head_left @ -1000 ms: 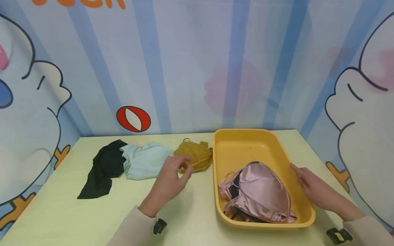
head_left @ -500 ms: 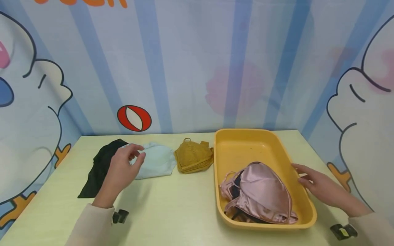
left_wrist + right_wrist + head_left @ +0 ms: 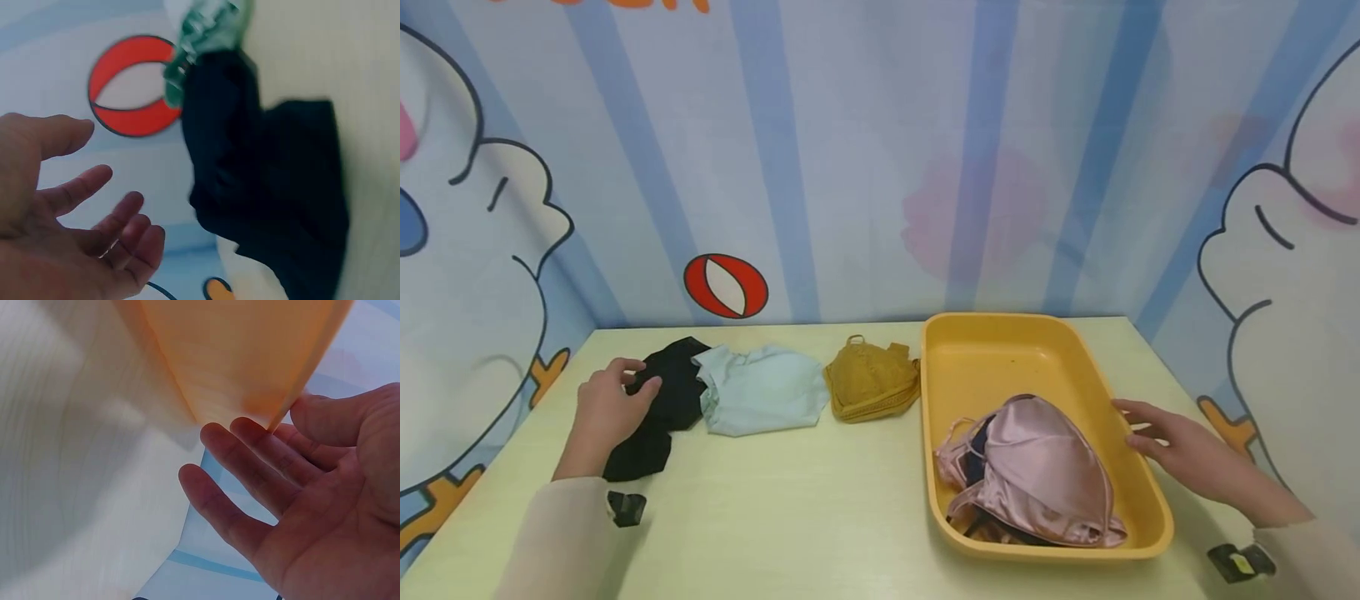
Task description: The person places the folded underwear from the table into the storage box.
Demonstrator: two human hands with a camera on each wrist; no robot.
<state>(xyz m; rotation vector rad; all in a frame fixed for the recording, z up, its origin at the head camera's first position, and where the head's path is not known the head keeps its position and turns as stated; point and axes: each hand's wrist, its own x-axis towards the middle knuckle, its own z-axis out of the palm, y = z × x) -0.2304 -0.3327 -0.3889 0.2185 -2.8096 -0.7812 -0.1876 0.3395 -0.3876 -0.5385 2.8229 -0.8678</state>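
Note:
My left hand (image 3: 612, 410) hovers beside a crumpled black garment (image 3: 679, 387), its fingers spread and nothing held. In the left wrist view the black garment (image 3: 250, 162) lies apart from the fingertips. At the tub's right side, my right hand (image 3: 1183, 450) touches the rim of the yellow plastic tub (image 3: 1011, 329) with loosely extended fingers. The right wrist view has the thumb at the rim and the fingers along the outer wall. Inside the tub a pink satin bra (image 3: 1041, 462) lies over darker clothing. A mustard bra (image 3: 872, 379) sits folded just left of the tub.
Between the black garment and the mustard bra lies a pale mint garment (image 3: 763, 392). These clothes form a row along the back of the light table (image 3: 790, 517). A striped cartoon backdrop (image 3: 865, 167) rises behind and at both sides.
My left hand has moved left from near the mustard bra, past the mint garment, to the black one. The right hand stays at the tub's rim, shifting only slightly. The clothes have not moved.

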